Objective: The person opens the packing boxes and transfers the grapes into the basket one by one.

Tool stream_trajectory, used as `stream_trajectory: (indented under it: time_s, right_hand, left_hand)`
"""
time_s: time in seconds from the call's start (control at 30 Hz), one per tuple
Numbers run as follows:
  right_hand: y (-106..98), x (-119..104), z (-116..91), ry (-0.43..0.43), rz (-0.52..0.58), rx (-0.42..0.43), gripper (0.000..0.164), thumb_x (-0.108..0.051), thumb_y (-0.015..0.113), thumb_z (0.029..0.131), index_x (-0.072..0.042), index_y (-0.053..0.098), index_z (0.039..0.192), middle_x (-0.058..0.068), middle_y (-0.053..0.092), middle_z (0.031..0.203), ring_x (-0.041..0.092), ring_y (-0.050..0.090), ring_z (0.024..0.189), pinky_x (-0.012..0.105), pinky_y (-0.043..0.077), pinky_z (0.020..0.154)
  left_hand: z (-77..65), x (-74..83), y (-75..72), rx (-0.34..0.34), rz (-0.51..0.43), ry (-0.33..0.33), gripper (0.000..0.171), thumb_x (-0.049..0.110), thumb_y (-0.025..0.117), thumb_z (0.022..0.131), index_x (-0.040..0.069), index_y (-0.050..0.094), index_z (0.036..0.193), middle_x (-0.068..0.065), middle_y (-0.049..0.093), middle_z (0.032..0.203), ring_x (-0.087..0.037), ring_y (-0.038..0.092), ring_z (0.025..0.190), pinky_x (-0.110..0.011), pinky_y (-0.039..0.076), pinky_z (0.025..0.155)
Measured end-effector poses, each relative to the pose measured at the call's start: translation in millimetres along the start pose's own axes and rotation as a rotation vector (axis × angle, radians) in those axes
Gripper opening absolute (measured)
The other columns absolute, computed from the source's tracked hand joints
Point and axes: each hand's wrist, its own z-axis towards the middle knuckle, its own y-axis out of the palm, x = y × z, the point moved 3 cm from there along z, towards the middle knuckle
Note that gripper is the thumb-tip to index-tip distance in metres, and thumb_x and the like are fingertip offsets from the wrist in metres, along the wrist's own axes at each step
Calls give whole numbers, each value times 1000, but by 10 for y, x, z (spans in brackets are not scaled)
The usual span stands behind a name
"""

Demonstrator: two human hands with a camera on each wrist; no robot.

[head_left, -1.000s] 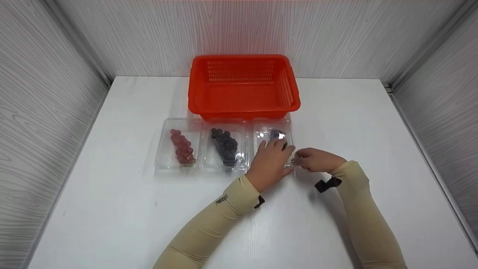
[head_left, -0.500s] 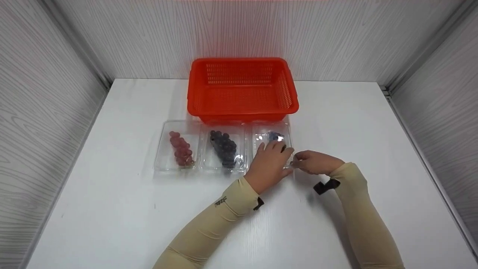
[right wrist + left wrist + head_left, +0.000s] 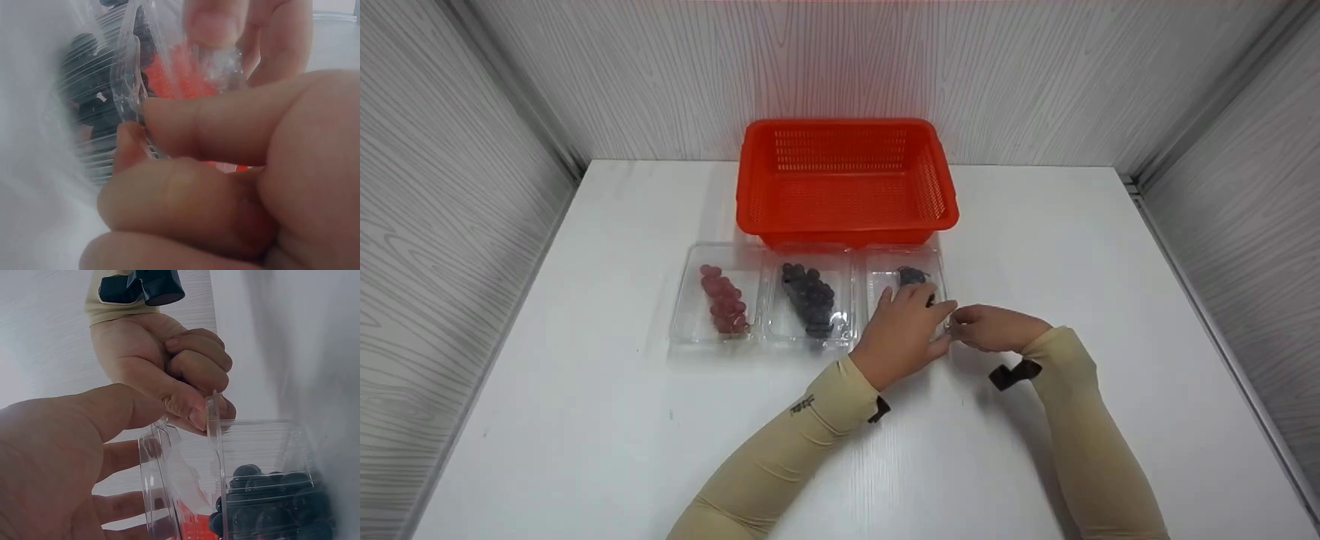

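Note:
The rightmost clear plastic clamshell box (image 3: 877, 279) holds a bunch of dark grapes (image 3: 913, 274), partly covered by my left hand (image 3: 898, 334). That hand lies over the lid (image 3: 151, 481) with its fingers extended and spread. At the box's right front corner, my right hand (image 3: 997, 328) pinches the plastic rim (image 3: 126, 90) between thumb and finger. The left wrist view shows a gap between the lid and the grape-filled base (image 3: 264, 430). My left thumb reaches close to the right fingertips there.
To the left stand two more clear boxes, one with dark grapes (image 3: 810, 296), one with red grapes (image 3: 724, 300). Directly behind the boxes is a red plastic basket (image 3: 847, 234). All of it stands on a white table (image 3: 585, 420) with pale wood-grain walls (image 3: 660, 82) around.
The bright glare on the right box's lid has gone, so its grapes show more clearly. The left index finger has moved slightly rightward. The whole head view has shifted a little.

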Motion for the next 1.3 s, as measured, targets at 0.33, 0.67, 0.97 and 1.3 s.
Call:
stream_trajectory:
  time_s: [0.33, 0.67, 0.97, 1.3]
  right_hand:
    - [-10, -24, -14, -8, 13, -10, 31, -33, 46, 94, -12, 59, 113, 0, 48, 68, 16, 45, 67, 32, 38, 64]
    - [-17, -18, -32, 13, -7, -14, 47, -40, 44, 96, -10, 53, 131, 4, 55, 86, 22, 50, 89, 38, 41, 78]
    - [-12, -32, -12, -17, 26, -36, 31, -36, 46, 95, -12, 62, 106, -2, 43, 62, 15, 41, 60, 31, 37, 61]
    - [2, -23, -20, 2, 50, -65, 32, -38, 48, 95, -15, 61, 114, -1, 42, 60, 15, 39, 58, 31, 37, 62]
  left_hand:
    - [6, -19, -41, 48, -61, -9, 38, 39, 54, 89, 22, 60, 123, -7, 56, 126, -26, 51, 118, -53, 43, 95]
    - [19, -25, -70, 72, -99, -27, 36, 34, 52, 89, 19, 57, 121, -6, 55, 123, -25, 55, 110, -48, 46, 91]
    - [14, -27, -66, 158, -73, 7, 30, 26, 44, 90, 14, 53, 116, -7, 55, 115, -25, 56, 97, -39, 48, 78]
    - [16, -34, -120, 227, -122, 40, 32, 18, 40, 88, 11, 53, 116, -8, 54, 102, -22, 52, 82, -34, 47, 76]
